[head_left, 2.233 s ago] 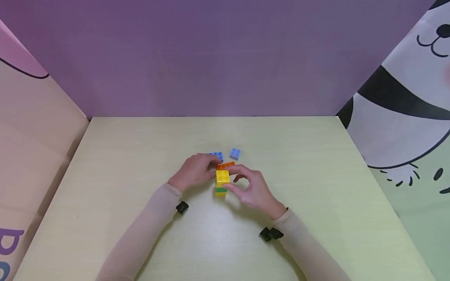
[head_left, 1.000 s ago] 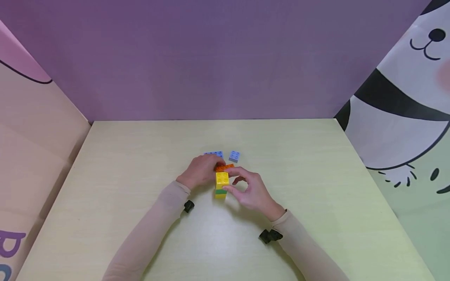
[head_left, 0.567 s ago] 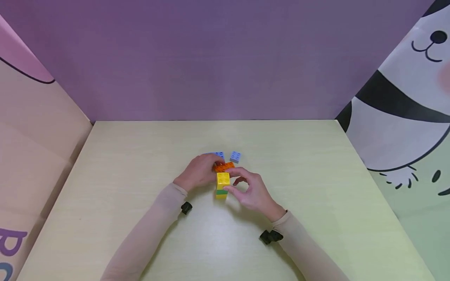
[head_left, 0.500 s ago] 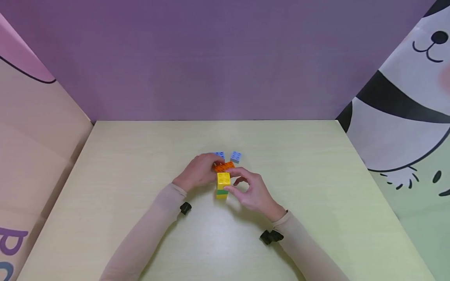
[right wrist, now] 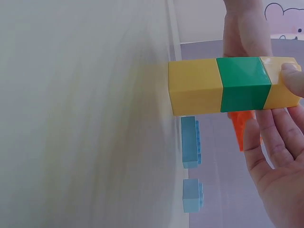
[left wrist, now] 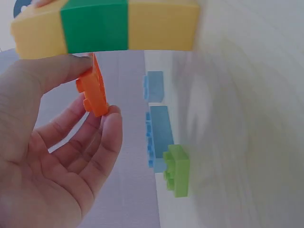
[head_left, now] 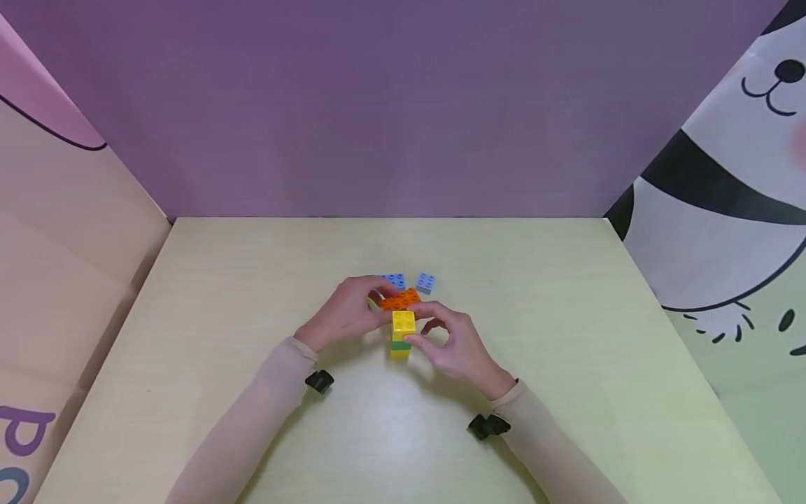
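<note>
A tower of building blocks (head_left: 403, 325), yellow over green over yellow, stands upright on the table. My right hand (head_left: 456, 344) grips its top yellow block (right wrist: 276, 80) between thumb and fingers. Just behind the tower, my left hand (head_left: 346, 312) holds an orange block (head_left: 401, 300) with studs. In the left wrist view the thumb is at one end of this orange block (left wrist: 95, 90) and fingertips are at the other. It is off the table and tilted, with a gap between it and the tower in that view.
Beyond the hands lie a longer blue block (head_left: 396, 281) and a smaller blue block (head_left: 425, 283). A light green block (left wrist: 179, 171) sits beside the longer blue one, mostly hidden by my left hand in the head view. A purple wall (head_left: 390, 112) rises behind the table (head_left: 271, 245).
My left hand has shifted slightly left, and the orange block is turned to show more studs. A bit of the light green block now shows between its fingers. The right hand stays on the tower.
</note>
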`<state>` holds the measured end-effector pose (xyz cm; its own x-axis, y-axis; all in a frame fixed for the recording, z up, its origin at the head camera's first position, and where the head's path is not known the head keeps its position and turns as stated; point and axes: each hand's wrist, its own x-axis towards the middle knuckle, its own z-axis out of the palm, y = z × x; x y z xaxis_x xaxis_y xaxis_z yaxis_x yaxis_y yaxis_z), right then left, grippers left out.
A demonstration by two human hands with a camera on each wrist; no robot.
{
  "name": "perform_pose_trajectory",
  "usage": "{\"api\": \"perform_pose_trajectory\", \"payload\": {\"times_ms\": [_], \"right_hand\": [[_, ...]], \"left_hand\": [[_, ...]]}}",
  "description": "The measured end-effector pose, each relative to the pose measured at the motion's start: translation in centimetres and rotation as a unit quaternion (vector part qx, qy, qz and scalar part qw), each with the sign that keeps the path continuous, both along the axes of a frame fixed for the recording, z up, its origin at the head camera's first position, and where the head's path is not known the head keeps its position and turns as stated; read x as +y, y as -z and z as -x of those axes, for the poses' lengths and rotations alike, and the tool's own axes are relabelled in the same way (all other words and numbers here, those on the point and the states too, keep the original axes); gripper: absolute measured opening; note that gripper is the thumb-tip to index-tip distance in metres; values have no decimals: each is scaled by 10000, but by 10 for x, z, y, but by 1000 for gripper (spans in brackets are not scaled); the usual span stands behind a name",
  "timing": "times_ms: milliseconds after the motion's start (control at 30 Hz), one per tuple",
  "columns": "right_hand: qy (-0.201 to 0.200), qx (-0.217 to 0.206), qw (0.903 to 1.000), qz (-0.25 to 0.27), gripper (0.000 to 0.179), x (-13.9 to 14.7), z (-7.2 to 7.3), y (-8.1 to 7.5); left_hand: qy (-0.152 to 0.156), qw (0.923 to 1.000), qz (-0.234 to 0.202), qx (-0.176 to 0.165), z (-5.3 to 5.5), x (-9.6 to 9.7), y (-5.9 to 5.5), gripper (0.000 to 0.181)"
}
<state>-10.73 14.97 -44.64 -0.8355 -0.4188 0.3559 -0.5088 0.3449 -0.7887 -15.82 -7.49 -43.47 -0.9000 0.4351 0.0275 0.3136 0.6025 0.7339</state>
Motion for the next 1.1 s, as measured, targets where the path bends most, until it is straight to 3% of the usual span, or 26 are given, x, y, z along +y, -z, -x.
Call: {"api": "perform_pose_trajectory", "payload": {"times_ms": [533,733,1100], "right_hand": [[39,-57,10000,-35,39,0,0,0],[29,-109,9999,-98,39,0,1,2],[57,-187,9997,-117,38,1,0,3]], "left_hand": [[40,9962,-864,43,-10,-16,-5,25],[34,9934,-1144,54,-19,-22,-5,21],[46,9934,-1132,195,-31,-27,-7,25]]}}
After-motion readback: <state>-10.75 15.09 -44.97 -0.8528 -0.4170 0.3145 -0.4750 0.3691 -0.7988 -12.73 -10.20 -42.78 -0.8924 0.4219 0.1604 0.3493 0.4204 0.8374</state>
